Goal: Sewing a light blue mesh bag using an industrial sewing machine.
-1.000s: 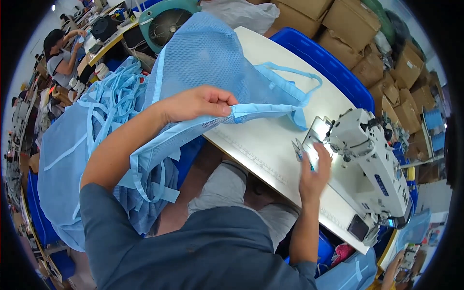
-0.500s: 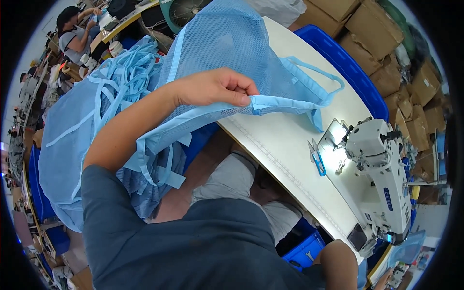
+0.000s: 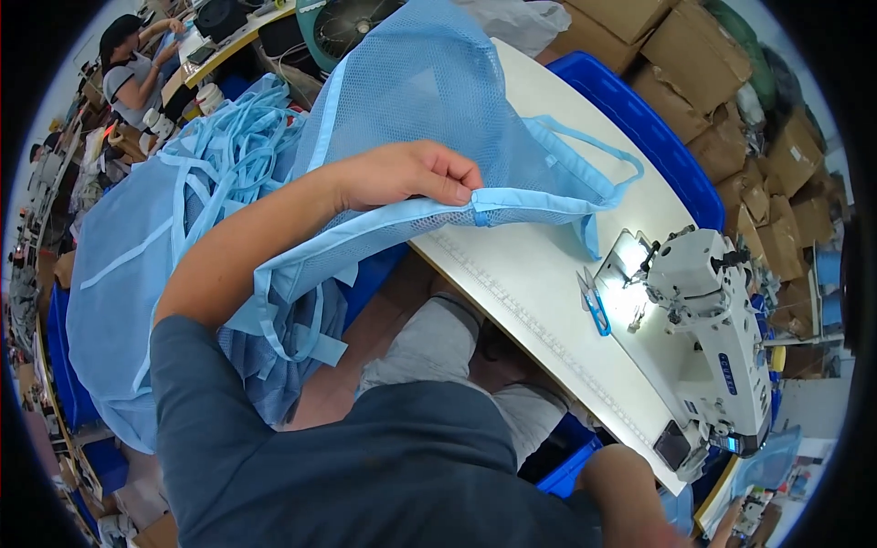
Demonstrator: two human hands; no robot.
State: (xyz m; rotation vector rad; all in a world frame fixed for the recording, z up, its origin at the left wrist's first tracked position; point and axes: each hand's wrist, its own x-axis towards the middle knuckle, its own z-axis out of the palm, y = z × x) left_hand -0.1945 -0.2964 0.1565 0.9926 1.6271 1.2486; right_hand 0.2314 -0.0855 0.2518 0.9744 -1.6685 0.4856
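Observation:
My left hand (image 3: 420, 173) is closed, thumb and fingers pinching the fabric-bound edge of a light-blue mesh bag (image 3: 429, 91). The bag hangs partly over the white sewing table, its strap loop (image 3: 603, 151) spreading to the right. Along the pinched edge, a darker blue spot shows just right of my thumb. My right forearm (image 3: 621, 489) runs down to the lower rim, where my right hand (image 3: 671, 537) appears only as a smear with its fingers hidden. On the table, blue-handled thread snips (image 3: 596, 309) lie beside the lit plate of a white sewing machine (image 3: 708, 292).
A heap of similar blue mesh bags (image 3: 128, 274) with tangled straps is at my left. Beyond the white table (image 3: 521, 310) stands a blue bin (image 3: 639, 119), with cardboard boxes (image 3: 699, 55) behind. A dark phone (image 3: 673, 445) lies by the machine. Another person (image 3: 137, 73) sits far left.
The view has shifted slightly. My right forearm has swung a little, bringing a blurred part of the hand in at the lower rim. My left hand keeps its pinch on the mesh bag.

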